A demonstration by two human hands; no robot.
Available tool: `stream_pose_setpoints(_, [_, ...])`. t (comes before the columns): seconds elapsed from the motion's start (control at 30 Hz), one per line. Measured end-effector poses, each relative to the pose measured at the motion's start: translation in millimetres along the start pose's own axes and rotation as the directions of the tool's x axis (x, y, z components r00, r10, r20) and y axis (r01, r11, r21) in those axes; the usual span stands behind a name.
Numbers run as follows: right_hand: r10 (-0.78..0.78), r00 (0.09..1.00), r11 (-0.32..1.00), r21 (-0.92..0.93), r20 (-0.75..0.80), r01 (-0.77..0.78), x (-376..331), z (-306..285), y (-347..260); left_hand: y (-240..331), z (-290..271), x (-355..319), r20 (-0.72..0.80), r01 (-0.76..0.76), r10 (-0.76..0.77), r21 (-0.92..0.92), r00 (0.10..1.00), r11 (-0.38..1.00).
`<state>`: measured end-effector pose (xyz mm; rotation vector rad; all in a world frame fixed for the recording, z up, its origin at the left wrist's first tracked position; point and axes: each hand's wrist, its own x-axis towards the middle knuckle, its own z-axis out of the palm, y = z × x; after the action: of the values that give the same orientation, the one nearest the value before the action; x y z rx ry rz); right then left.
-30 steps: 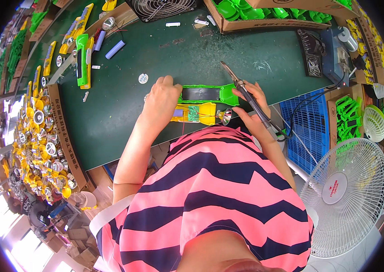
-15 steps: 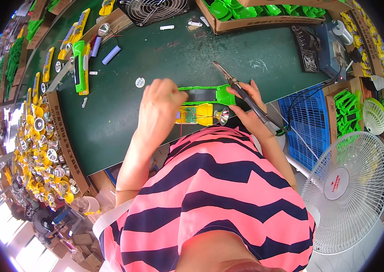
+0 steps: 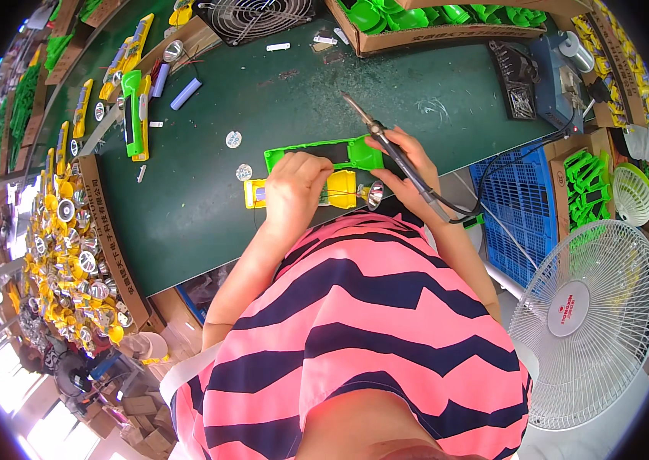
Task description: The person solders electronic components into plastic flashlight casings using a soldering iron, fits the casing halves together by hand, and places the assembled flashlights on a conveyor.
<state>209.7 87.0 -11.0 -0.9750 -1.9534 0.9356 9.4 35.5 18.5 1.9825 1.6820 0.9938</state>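
Observation:
My right hand [image 3: 415, 170] is closed around the handle of a soldering iron [image 3: 403, 162], its metal tip pointing up and left above the table. The fingers of that hand are at the right end of a green plastic flashlight shell [image 3: 367, 156], which lies with its inside up. Closer to me lies a yellow flashlight housing [image 3: 342, 188], with a shiny round reflector [image 3: 374, 195] at its right end. My left hand [image 3: 292, 192] covers the middle of both parts, fingertips pinched together. What they hold, if anything, is hidden. A small round LED board [image 3: 244, 172] lies left of my left hand.
Another round board [image 3: 234, 139] lies farther back. Blue cylindrical cells [image 3: 186, 93] and an assembled green flashlight [image 3: 134, 113] are at the left. Cardboard boxes of parts [image 3: 447, 38] line the back and left. A blue soldering station [image 3: 555, 77] stands right; a white fan [image 3: 589, 322] is nearby.
My left hand has moved right and toward me, uncovering a round board and the left ends of both parts. The green shell has slid slightly left. The soldering iron has shifted slightly left and up.

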Motion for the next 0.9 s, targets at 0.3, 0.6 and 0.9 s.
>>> stream_pose_setpoints(0.3, [-0.21,0.976,0.978,-0.001,0.058,0.21,17.7,-8.7,0.9,-3.8,4.8,8.6,0.07,0.05,-0.072,0.275,0.995,0.96])
stream_pose_setpoints(0.6, [0.033,0.997,0.967,0.25,0.07,-0.049,34.3,-26.0,9.5,-7.1,1.6,19.8,0.169,0.05,-0.115,0.351,0.979,0.935])
stream_pose_setpoints(0.9, [0.23,0.963,0.884,0.383,0.141,-0.267,31.3,-12.2,16.1,-8.2,-0.4,21.7,0.205,0.027,-0.107,0.358,0.973,0.933])
